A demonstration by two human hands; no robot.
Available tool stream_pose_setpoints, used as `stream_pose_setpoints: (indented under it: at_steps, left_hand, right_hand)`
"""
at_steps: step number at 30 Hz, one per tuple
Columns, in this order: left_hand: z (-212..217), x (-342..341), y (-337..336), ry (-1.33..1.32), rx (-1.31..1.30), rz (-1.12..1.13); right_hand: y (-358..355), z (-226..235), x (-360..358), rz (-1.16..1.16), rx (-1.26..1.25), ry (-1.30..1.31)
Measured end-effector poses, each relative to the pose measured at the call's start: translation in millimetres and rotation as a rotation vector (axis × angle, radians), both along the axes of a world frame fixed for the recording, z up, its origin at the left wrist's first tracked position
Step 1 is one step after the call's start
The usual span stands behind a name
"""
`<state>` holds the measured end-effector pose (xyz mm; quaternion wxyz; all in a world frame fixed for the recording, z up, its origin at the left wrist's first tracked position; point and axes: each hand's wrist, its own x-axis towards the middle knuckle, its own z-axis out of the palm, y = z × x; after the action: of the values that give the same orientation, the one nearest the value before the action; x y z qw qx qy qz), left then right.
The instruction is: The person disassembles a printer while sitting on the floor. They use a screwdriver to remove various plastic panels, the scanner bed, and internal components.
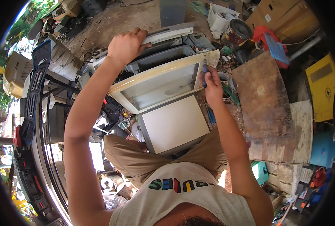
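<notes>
While the left hand [126, 47] is clamped over the top edge of a pale grey panel [171, 34], the right hand [212, 81] is wrapped around a screwdriver [204, 73], shank up. Left-hand fingers curl over the edge, thumb side facing the body; looks like a bracing hold to keep the panel steady, exact finger contact underneath hidden. Cream glass-fronted frame [161, 87] leans on edge between the two hands, its right corner just beside the driver; can't tell whether the right hand touches it. Driver sits upright in the fist, probably to keep the tip clear of the glass. Grey tray housing [161, 58] is behind the frame, below right of the left grip. White-faced board [175, 124] lies flat, bodyward of both grips, probably parked by the lap for easy reach. Plywood sheet [263, 105] is right of the driver hand.
</notes>
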<state>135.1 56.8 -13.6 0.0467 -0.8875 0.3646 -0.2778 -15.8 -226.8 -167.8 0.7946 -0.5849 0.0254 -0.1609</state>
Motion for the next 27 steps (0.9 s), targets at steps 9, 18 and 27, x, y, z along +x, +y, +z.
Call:
stream_pose_setpoints:
  at_steps: [9,18,27]
  left_hand:
    - [32.9,19.0,-4.0,0.227,0.046,0.2]
    - [47.7,1.2,-21.3,0.293,0.034,0.282]
    - [29.3,-41.4,-16.1,0.388,0.044,0.327]
  right_hand:
    - [17.0,-16.5,38.1,-0.39,-0.144,0.112]
    - [-41.2,-21.8,104.0,-0.285,-0.331,0.085]
    - [-26.4,-1.9,74.3,-0.314,-0.426,-0.094]
